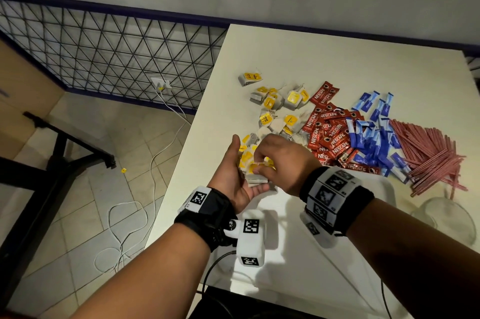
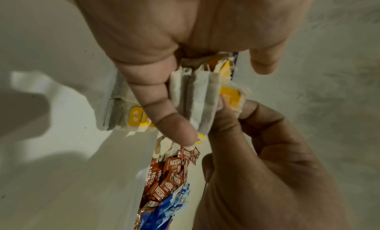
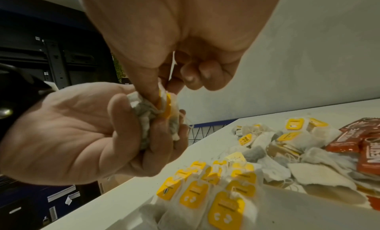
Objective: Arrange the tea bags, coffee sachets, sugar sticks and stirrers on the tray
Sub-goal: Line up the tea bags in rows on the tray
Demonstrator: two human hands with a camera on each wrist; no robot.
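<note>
My left hand (image 1: 233, 175) is palm-up above the tray's (image 1: 298, 279) far left corner and grips a small stack of tea bags (image 1: 255, 179) with yellow tags. My right hand (image 1: 283, 160) pinches the top tea bag (image 3: 166, 103) of that stack between thumb and forefinger. Under the hands, a row of tea bags (image 3: 205, 194) lies inside the tray's rim (image 3: 123, 206). Loose tea bags (image 1: 280, 108) lie on the white table. To their right are red coffee sachets (image 1: 330, 134), blue sugar sticks (image 1: 374, 137) and red-striped stirrers (image 1: 428, 152).
A clear glass vessel (image 1: 446, 217) stands at the tray's right, near the stirrers. The table's left edge (image 1: 181, 188) drops to a tiled floor with white cables (image 1: 153, 170) and a fallen yellow tag (image 1: 123, 170). A black wire grille (image 1: 109, 51) backs the floor.
</note>
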